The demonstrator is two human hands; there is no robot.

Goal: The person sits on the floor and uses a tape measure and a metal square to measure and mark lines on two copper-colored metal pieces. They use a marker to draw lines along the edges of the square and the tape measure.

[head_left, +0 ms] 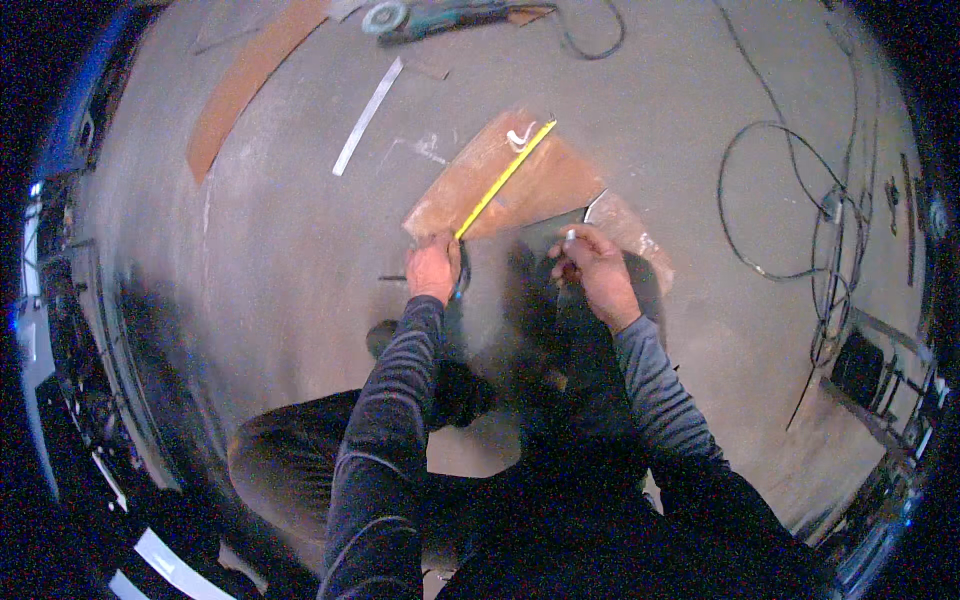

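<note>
My left hand (432, 270) is closed around a tape measure, whose case is mostly hidden by the fingers. Its yellow blade (500, 185) runs out up and to the right across a flat reddish-brown piece of sheet (465, 185), ending near the far edge. A small white curl (519, 138) lies beside the blade's far end. My right hand (597, 265) is raised near the sheet's near right corner, thumb and fingers pinching a small white-tipped piece (571, 235) too small to name. A second brownish piece (630, 225) lies partly behind this hand.
Beyond the sheet, a teal angle grinder (440, 20) lies on the grey floor (660, 90) with its cord. A narrow white strip (368, 115) and a long curved brown strip (245, 85) are at the upper left. Looped dark cables (725, 200) spread over the right side.
</note>
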